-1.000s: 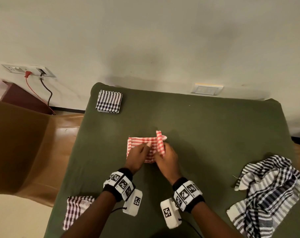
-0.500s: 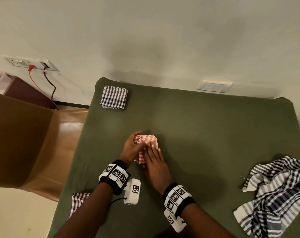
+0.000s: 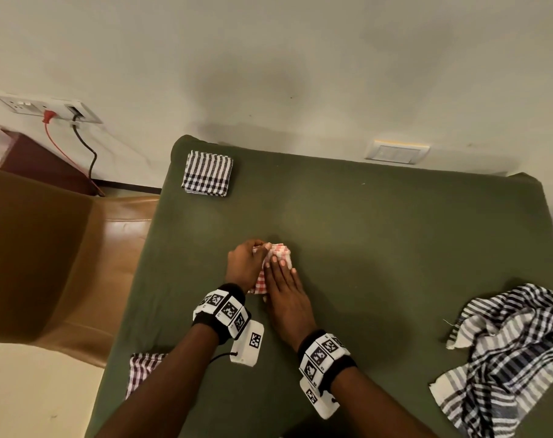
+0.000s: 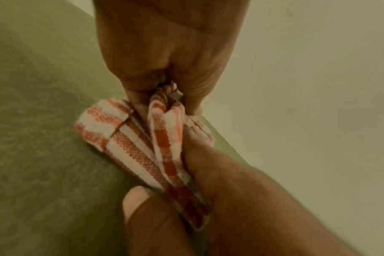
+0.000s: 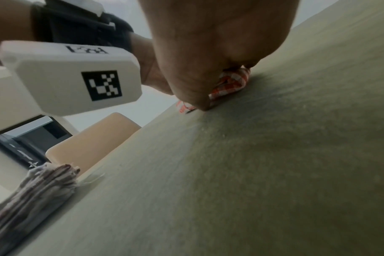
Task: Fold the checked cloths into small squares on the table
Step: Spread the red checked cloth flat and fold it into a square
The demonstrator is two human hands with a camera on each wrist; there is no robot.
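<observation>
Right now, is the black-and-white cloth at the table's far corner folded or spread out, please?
Folded. The black-and-white cloth lies as a small, neat square with stacked edges.

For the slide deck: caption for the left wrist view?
Left hand pinches the red checked cloth mid-fold on the green table.

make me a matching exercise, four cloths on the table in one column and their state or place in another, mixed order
Cloths:
1. red cloth
2. black-striped square
3. big black-and-white cloth
4. maroon cloth

States:
a. crumpled, unfolded, at the right edge
b. under both hands mid-table
c. at the near left edge, partly hidden by the left arm
d. folded, at the far left corner

Pairs: 1-b, 2-d, 3-a, 4-c
</observation>
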